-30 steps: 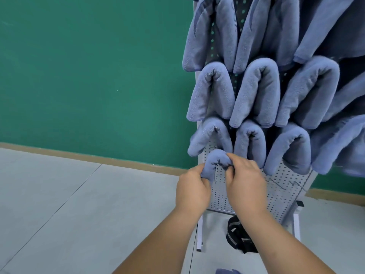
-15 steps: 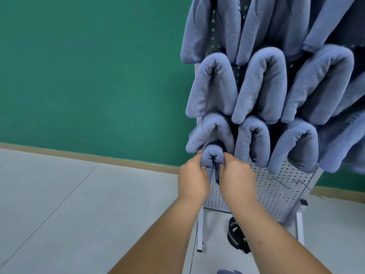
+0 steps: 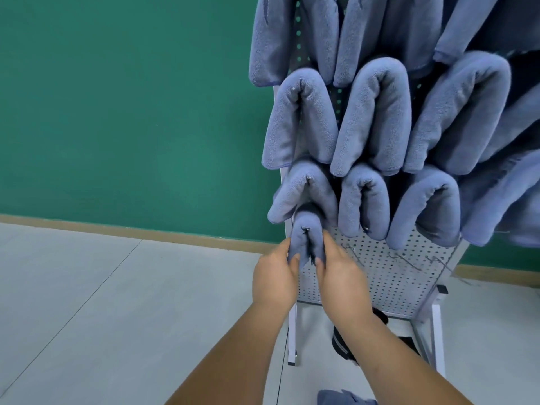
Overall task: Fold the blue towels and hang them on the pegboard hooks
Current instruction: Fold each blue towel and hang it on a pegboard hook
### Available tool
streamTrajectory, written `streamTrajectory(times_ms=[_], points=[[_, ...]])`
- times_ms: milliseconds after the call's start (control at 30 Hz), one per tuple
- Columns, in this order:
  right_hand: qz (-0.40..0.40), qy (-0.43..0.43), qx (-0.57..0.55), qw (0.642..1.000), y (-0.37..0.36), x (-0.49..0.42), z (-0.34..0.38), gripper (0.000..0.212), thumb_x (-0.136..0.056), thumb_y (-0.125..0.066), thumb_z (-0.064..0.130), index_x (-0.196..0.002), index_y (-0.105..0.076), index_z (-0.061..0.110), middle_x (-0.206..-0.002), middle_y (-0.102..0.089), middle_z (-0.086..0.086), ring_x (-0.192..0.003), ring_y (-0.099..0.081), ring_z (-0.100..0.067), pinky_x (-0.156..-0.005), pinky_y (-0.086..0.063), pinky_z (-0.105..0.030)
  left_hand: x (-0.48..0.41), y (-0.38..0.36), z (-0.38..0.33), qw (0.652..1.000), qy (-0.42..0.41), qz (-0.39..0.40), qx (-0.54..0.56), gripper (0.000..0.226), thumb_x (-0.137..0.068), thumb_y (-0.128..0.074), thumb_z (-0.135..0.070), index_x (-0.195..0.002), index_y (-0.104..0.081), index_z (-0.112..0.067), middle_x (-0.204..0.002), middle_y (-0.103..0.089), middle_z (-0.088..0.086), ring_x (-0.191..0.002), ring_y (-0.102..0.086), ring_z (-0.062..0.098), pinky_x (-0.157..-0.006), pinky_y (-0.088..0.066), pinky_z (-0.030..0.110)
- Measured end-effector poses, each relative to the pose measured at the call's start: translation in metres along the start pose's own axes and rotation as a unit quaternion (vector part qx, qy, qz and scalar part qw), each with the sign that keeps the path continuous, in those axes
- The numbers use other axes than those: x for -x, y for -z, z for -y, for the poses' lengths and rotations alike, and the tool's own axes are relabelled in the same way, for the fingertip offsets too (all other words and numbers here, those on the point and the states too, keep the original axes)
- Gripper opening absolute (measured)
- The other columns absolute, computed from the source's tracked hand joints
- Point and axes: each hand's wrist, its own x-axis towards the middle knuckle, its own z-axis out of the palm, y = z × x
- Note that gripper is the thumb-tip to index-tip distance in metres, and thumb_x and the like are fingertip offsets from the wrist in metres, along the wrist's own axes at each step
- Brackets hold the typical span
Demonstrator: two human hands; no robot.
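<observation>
- The white pegboard (image 3: 380,276) is standing on its frame in front of the green wall. Its lower right panel is showing bare hooks (image 3: 349,247).
- Hung towels (image 3: 371,118) are filling the rows above, each one draped over its peg.
- The folded blue towel (image 3: 305,239) is sitting astride a hook at the board's left edge, tucked just under the towel above and touching it. Its two halves are hanging down.
- Judgement: I am seating this towel. To do it well, I am planning an even downward draw on both halves, so the fold is settling centred, the ends are matching, and the neighbour above is not being dragged.
- My left hand (image 3: 276,277) is gripping the left half and my right hand (image 3: 340,276) the right half, with fingers curled onto the fabric.
- The hook tip (image 3: 306,228) is poking out of the crease, above both hands.
- My fingertips (image 3: 319,261) are pinching near the lower ends, with the towel lying between the two hands.
</observation>
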Motion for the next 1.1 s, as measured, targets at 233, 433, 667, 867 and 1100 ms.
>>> streamTrajectory(times_ms=[233,433,667,867,1100], points=[[0.083,0.024,0.025,0.996,0.007,0.07,-0.037,0.069,-0.108,-0.051,0.034,-0.166,-0.019,0.017,-0.169,-0.031,-0.002,-0.146,-0.045,-0.021,-0.111,-0.045,-0.033,0.052,-0.019,0.015,0.991,0.066,0.088,-0.078,0.04,-0.103,-0.058,-0.026,-0.143,-0.055,-0.023,-0.134,-0.067,-0.003,-0.122,-0.065,0.023,-0.095,-0.051,0.031],[0.153,0.037,0.04,0.987,0.016,0.14,-0.095,0.061,-0.104,-0.059,0.035,-0.161,-0.04,0.025,-0.161,-0.046,0.004,-0.144,-0.05,-0.017,-0.107,-0.05,-0.033,0.132,-0.064,0.044,0.974,0.109,0.196,-0.018,0.053,-0.098,-0.067,-0.025,-0.149,-0.054,-0.032,-0.133,-0.068,-0.006,-0.118,-0.066,0.015,-0.103,-0.054,0.034],[0.342,-0.085,0.091,0.931,0.033,0.22,-0.186,0.06,-0.103,-0.055,0.048,-0.159,-0.034,0.046,-0.167,-0.035,0.008,-0.15,-0.039,-0.018,-0.118,-0.04,-0.038,0.211,-0.108,0.071,0.929,0.092,0.356,-0.052,0.053,-0.095,-0.071,-0.028,-0.145,-0.057,-0.039,-0.136,-0.066,-0.01,-0.12,-0.064,0.012,-0.103,-0.048,0.026],[0.461,-0.114,0.122,0.871,0.03,0.268,-0.213,0.064,-0.103,-0.056,0.039,-0.162,-0.031,0.041,-0.17,-0.026,-0.002,-0.151,-0.038,-0.026,-0.119,-0.039,-0.04,0.284,-0.14,0.086,0.867,0.109,0.484,-0.046,0.05,-0.092,-0.075,-0.026,-0.139,-0.063,-0.039,-0.136,-0.067,-0.006,-0.119,-0.065,0.013,-0.104,-0.052,0.03],[0.46,-0.112,0.074,0.877,0.021,0.292,-0.202,0.063,-0.103,-0.058,0.038,-0.161,-0.035,0.039,-0.165,-0.035,0.001,-0.147,-0.041,-0.024,-0.117,-0.04,-0.037,0.331,-0.165,0.092,0.848,0.114,0.506,-0.11,0.039,-0.091,-0.072,-0.021,-0.129,-0.062,-0.02,-0.132,-0.051,0.002,-0.107,-0.059,0.021,-0.097,-0.052,0.031]])
